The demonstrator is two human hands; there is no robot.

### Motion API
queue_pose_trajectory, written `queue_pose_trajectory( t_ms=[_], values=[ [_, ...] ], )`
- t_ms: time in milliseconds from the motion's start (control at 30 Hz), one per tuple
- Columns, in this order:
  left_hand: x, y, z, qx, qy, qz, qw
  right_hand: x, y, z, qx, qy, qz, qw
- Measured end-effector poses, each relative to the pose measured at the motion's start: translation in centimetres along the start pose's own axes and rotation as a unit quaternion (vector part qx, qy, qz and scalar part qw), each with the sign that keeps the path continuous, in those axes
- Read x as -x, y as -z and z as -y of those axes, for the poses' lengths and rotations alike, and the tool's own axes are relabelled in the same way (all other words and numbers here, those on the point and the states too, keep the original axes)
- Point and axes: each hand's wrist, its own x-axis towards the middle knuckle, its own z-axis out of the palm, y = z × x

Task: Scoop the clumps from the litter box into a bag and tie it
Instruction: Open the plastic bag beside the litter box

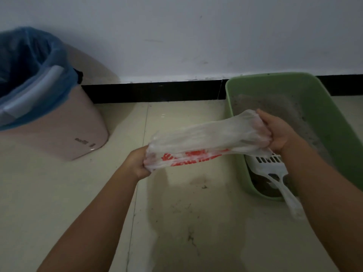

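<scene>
bag (206, 142) stretched left-right between hands; left hand (137, 163) and right hand (279, 132) both clamp its ends; scoop (269, 167) lies nearest right hand, in box (334, 107)

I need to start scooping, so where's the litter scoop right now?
In the head view, the white scoop lies inside the green litter box at its near end, lower right, just below the right hand holding the plastic bag.

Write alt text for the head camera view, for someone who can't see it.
Two hands stretch a clear plastic bag with red print, left hand and right hand gripping its ends, beside a green litter box holding a white scoop.
</scene>
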Motion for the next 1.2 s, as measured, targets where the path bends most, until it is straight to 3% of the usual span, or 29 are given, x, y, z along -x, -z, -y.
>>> queue_pose_trajectory(
  t_ms=[100, 167, 200, 267, 333, 467, 500, 533, 633, 667, 733, 800, 867, 933, 1033, 1100, 1200],
  values=[
    [0.5, 0.5, -0.4, 0.006, 0.053, 0.153, 0.987, 0.3, -0.1, 0.5, -0.046, -0.006, 0.008, 0.999],
    [1.4, 0.0, -0.5, 0.036, 0.005, 0.223, 0.974, 0.0, -0.6, 0.5, -0.07, -0.021, -0.067, 0.995],
    [2.1, -0.4, -0.6, 0.078, 0.0, 0.249, 0.965, -0.1, -1.2, 0.4, -0.029, -0.03, -0.089, 0.995],
    [1.6, -0.5, -1.1, 0.122, 0.035, 0.189, 0.974, -0.5, -2.3, 0.4, 0.201, 0.014, -0.172, 0.964],
    [2.0, -1.0, -1.4, 0.166, -0.018, 0.152, 0.974, -0.7, -3.6, 0.3, 0.474, 0.157, -0.221, 0.838],
    [2.4, -1.8, -2.1, 0.187, -0.061, 0.194, 0.961, 0.8, -6.8, -1.5, 0.738, 0.307, -0.083, 0.596],
    [2.4, -1.8, -2.1, 0.174, -0.054, 0.206, 0.961, 0.6, -7.2, -2.0, 0.748, 0.345, -0.08, 0.561],
    [2.2, -1.8, -2.1, 0.156, -0.049, 0.212, 0.964, 0.3, -7.6, -2.4, 0.74, 0.367, -0.084, 0.557],
    [2.4, -1.4, -2.3, 0.096, -0.033, 0.236, 0.966, 0.1, -8.6, -2.6, 0.73, 0.323, -0.067, 0.598],
    [2.5, -1.1, -2.5, 0.041, -0.036, 0.242, 0.969, 0.0, -8.8, -2.5, 0.692, 0.319, -0.065, 0.645],
    [3.3, -0.5, -3.2, -0.121, -0.029, 0.261, 0.957, 0.3, -9.1, -1.8, 0.574, 0.269, -0.061, 0.771],
    [4.0, 0.3, -3.5, -0.358, -0.011, 0.208, 0.91, 0.2, -8.5, -1.1, 0.464, 0.208, -0.016, 0.861],
    [3.8, 1.1, -3.5, -0.538, -0.039, 0.071, 0.839, 0.1, -7.7, -0.9, 0.408, 0.125, 0.046, 0.903],
    [3.1, 2.2, -2.9, -0.539, -0.125, -0.073, 0.83, -0.1, -7.1, -1.3, 0.378, 0.092, 0.053, 0.92],
    [2.5, 2.6, -1.5, -0.438, -0.252, -0.274, 0.818, -0.9, -6.6, -2.3, 0.305, 0.077, 0.003, 0.949],
    [2.8, 1.1, -0.4, -0.334, -0.205, -0.301, 0.869, -1.3, -6.7, -2.7, 0.268, 0.076, -0.021, 0.96],
    [3.2, -1.9, 1.0, -0.259, -0.084, -0.216, 0.938, -0.9, -7.8, -3.8, 0.233, 0.056, 0.001, 0.971]
  ],
)
